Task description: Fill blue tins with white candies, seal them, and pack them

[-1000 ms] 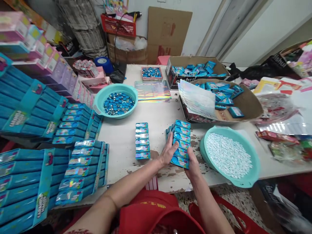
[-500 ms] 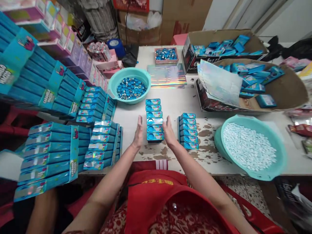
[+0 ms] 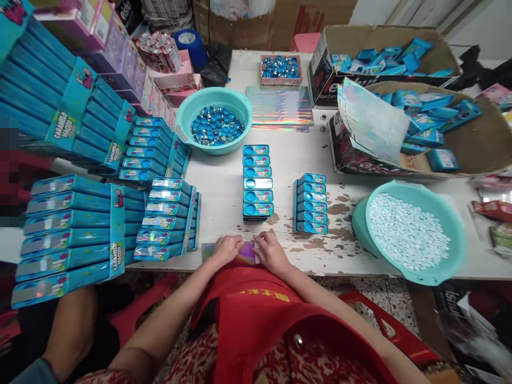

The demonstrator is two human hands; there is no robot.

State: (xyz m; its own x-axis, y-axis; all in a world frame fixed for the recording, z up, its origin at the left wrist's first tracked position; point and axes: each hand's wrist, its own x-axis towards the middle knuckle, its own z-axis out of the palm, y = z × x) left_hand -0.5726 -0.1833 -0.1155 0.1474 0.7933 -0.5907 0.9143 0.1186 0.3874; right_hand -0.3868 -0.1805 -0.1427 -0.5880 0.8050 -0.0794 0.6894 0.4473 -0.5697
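At the table's front edge, a shiny purple iridescent strip lies under my hands. My left hand has its fingers closed at the strip's left part. My right hand pinches near the strip's right part, where a pale piece shows; the fingertips are partly hidden. Just beyond my hands stands a stack of blue candy boxes, stepped in a row with round recesses on their ends. To its right, apart from it, is a second stack of blue candy boxes.
A turquoise basin of blue and silver caps stands back left, and a basin of white pellets at right. Shiny sheets lie behind. Cardboard boxes hold blue packets. Bundled blue boxes crowd the left, with another person's arm below.
The right-hand box stack was let go, and my hands went to either side of the middle stack. Now both have drawn back to the strip at the front edge.
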